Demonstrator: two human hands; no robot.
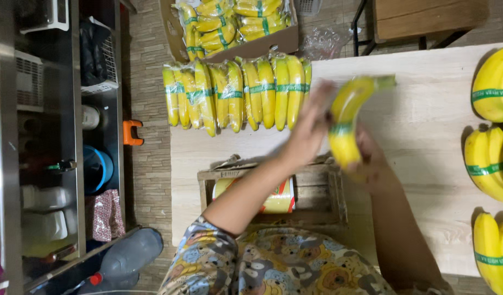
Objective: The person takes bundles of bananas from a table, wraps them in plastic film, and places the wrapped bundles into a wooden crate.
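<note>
Two rows of wrapped bananas frame the work here. Just beyond the left hand (311, 123), a line of bagged bunches (237, 93) lies on the pale wooden table (415, 120), each in clear film with a green band across the middle. Farther off past them, an open cardboard box (235, 27) on the floor holds more of the same bagged, green-banded fruit. Well off to the side of the right hand (371, 164), at the table's edge, sit loose bunches (489, 158) with green paper bands and no film that I can make out. Below both forearms, a small wooden crate (311, 191) holds a yellow roll with red and green print (270, 199).

The banana bunch (347, 117) in hand is bright yellow, curved, its greenish stem pointing up and away from the person. A green band circles it about midway. It is held up above the table, between the two hands, over the far edge of the crate.

The left hand is blurred; its fingers are spread flat against the bunch's side, pressing rather than clenching. The right hand cups the lower end from beneath, fingers curled around it in a grasp. Both forearms reach forward from a patterned sleeve (218, 262), converging on the fruit.
</note>
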